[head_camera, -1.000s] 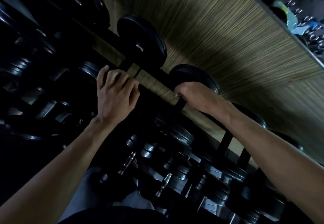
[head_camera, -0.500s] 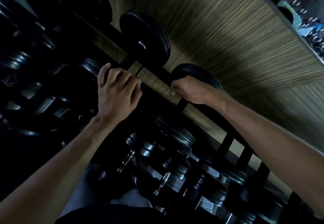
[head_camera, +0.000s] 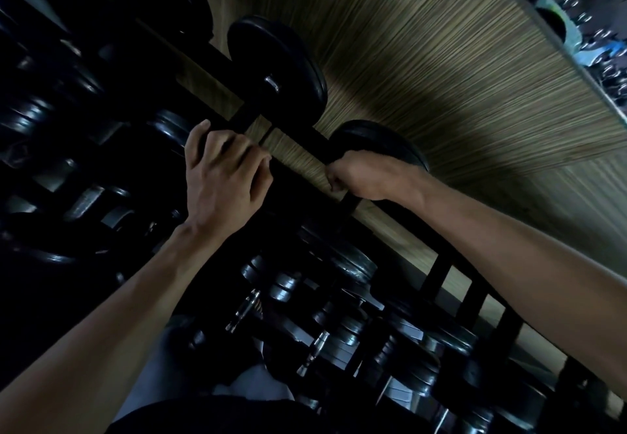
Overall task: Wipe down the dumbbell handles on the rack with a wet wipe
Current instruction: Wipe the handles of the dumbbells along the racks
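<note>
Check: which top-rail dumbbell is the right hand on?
The nearer one: the right hand curls over the black dumbbell head closest to it. The other head sits farther along the rail, untouched, past the left hand.

A black dumbbell rack (head_camera: 437, 265) runs slantwise from upper left to lower right, its tiers dim. On the top rail sit two black round-plated dumbbells: one (head_camera: 276, 63) at upper centre, another (head_camera: 380, 143) just right of it. Lower tiers hold smaller dumbbells (head_camera: 342, 331) with steel-grey ends and chrome handles (head_camera: 314, 352). No wet wipe can be made out.
</note>
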Available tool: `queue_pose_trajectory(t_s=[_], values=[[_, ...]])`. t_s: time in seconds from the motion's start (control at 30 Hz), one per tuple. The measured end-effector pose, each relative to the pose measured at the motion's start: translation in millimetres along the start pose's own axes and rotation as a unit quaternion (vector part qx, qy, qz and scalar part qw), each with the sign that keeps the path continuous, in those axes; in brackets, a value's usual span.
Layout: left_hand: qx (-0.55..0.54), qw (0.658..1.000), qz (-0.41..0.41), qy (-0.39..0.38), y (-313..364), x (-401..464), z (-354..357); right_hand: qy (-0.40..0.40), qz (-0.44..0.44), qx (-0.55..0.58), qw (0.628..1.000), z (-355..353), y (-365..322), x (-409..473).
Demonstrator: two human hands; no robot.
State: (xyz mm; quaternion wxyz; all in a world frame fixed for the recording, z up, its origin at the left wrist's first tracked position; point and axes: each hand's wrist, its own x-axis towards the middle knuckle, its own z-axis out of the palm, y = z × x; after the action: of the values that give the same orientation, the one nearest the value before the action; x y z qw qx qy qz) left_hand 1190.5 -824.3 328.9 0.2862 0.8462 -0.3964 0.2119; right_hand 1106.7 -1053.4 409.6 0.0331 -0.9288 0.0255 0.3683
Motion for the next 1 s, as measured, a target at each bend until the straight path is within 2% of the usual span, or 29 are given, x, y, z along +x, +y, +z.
queue_pose_trajectory(t_s=[0.03,0.1,0.23,0.3,0.37,0.43,0.53,0.6,0.73,0.8,0.9,1.0], values=[[0.002,1.000,0.001,0.000,0,0,0,-0.016,0.001,-0.036,0.999,4,-1,-2],[0.003,1.000,0.003,0.001,-1,0,0,-0.034,0.015,-0.030,0.999,9,-4,-2],[0.004,1.000,0.000,-0.002,0,0,1,-0.105,-0.015,0.127,0.986,7,-22,6],[0.005,1.000,-0.003,-0.004,0,0,1,-0.107,-0.032,0.153,0.982,5,-26,9],[0.008,1.000,-0.005,-0.003,0,0,2,-0.066,-0.020,0.131,0.989,-1,-19,12],[0.007,1.000,-0.004,-0.002,-1,0,2,-0.029,0.006,0.062,0.998,-6,-7,9],[0.009,1.000,-0.004,-0.002,0,0,1,-0.047,0.013,-0.059,0.997,-2,-5,3],[0.007,1.000,-0.002,-0.003,0,0,1,-0.069,0.021,-0.044,0.996,5,-12,5],[0.012,1.000,-0.002,-0.003,0,0,1,-0.157,-0.003,0.086,0.984,10,-30,16],[0.013,1.000,-0.002,0.000,1,0,0,-0.141,-0.006,0.106,0.984,5,-29,17],[0.014,1.000,-0.001,0.005,1,0,1,-0.080,0.023,0.038,0.996,-8,-15,15],[0.013,1.000,-0.002,0.004,1,0,1,-0.077,0.040,-0.067,0.994,-9,-13,9]])
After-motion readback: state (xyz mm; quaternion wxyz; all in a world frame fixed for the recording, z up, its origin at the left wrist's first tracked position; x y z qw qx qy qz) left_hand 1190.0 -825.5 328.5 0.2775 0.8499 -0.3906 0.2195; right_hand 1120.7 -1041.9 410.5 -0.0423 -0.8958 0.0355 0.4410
